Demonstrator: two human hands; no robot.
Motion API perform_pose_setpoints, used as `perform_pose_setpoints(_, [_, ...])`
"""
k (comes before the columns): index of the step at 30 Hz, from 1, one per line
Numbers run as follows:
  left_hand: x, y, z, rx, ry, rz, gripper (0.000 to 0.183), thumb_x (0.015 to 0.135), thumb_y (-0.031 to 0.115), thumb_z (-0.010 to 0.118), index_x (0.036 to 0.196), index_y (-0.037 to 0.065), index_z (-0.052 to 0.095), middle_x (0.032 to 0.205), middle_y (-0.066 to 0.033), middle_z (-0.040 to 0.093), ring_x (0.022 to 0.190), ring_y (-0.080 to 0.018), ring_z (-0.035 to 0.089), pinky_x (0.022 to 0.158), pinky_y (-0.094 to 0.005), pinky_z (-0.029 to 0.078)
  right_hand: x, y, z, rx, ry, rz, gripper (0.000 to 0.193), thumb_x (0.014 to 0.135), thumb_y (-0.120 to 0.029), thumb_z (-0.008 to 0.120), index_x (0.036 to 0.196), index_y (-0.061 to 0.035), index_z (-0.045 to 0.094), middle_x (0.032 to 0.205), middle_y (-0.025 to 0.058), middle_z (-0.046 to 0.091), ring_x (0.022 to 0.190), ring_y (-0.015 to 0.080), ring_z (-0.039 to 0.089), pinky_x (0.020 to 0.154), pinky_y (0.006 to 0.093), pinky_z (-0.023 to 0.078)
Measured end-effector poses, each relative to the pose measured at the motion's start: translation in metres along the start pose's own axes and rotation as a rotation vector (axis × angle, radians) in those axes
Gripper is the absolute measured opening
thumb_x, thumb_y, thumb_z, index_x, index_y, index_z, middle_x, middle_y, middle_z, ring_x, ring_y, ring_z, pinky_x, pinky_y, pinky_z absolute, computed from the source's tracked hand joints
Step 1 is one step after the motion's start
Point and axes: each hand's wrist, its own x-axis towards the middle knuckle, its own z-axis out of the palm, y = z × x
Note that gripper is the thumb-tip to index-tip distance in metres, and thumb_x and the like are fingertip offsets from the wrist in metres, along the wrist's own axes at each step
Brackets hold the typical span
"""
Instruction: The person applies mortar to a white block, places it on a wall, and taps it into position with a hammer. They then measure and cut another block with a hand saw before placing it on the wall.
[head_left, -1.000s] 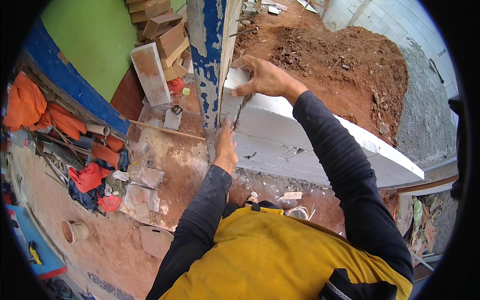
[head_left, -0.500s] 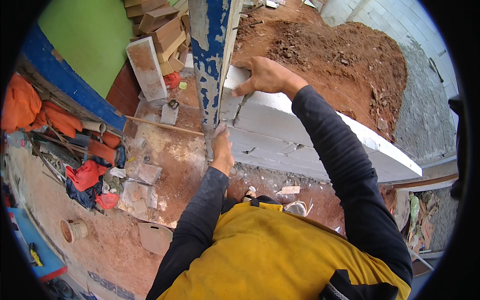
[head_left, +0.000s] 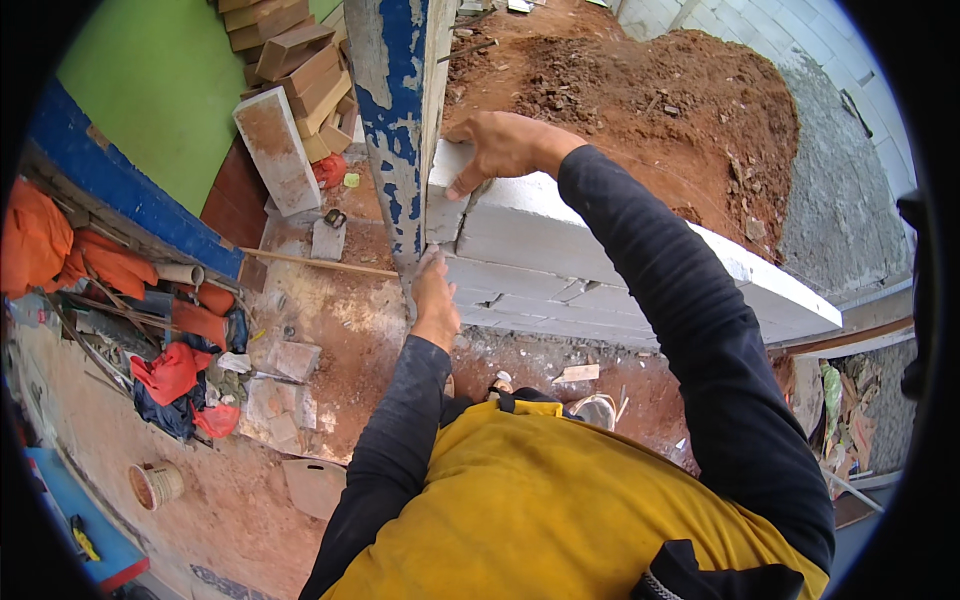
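Note:
My right hand reaches over the top of a low white block wall. Its thumb and fingers are bent around a small white block piece at the wall's end. That piece sits between a post with peeling blue paint and the neighbouring block, a thin dark joint separating it from the latter. Below it, my left hand has its fingers stretched upward, their tips touching the wall beside the post. The far side of the piece is hidden by my right hand.
Red soil is heaped behind the wall. Left of the post, a white block leans by stacked brown boxes. A wooden strip crosses the floor. Orange cloth, a red bag and a bucket lie further left.
The dark gap between the small block piece and its neighbour looks narrower. Both hands stay at the piece, and the whole view has shifted slightly.

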Motion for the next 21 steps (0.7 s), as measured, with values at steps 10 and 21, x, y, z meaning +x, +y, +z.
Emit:
perform_pose_setpoints(10, [0.005, -0.002, -0.003, 0.015, -0.023, -0.001, 0.055, 0.110, 0.025, 0.053, 0.163, 0.010, 0.046, 0.169, -0.0082, 0.043, 0.157, -0.0250, 0.034, 0.127, -0.0510, 0.022, 0.007, 0.005, 0.002, -0.064, -0.055, 0.003, 0.077, 0.074, -0.051, 0.092, 0.125, 0.0034, 0.074, 0.114, 0.0256, 0.078, 0.109, 0.0390, 0.075, 0.096, 0.0445, 0.056])
perform_pose_setpoints(21, [-0.009, 0.001, 0.001, 0.049, -0.007, -0.018, 0.058, 0.108, 0.016, 0.050, 0.164, 0.005, 0.042, 0.172, -0.0109, 0.039, 0.158, -0.0244, 0.033, 0.129, -0.0446, 0.020, 0.012, 0.009, 0.013, 0.016, -0.141, 0.029, 0.077, 0.075, -0.052, 0.093, 0.125, 0.0035, 0.074, 0.113, 0.0247, 0.078, 0.108, 0.0401, 0.075, 0.096, 0.0450, 0.056])
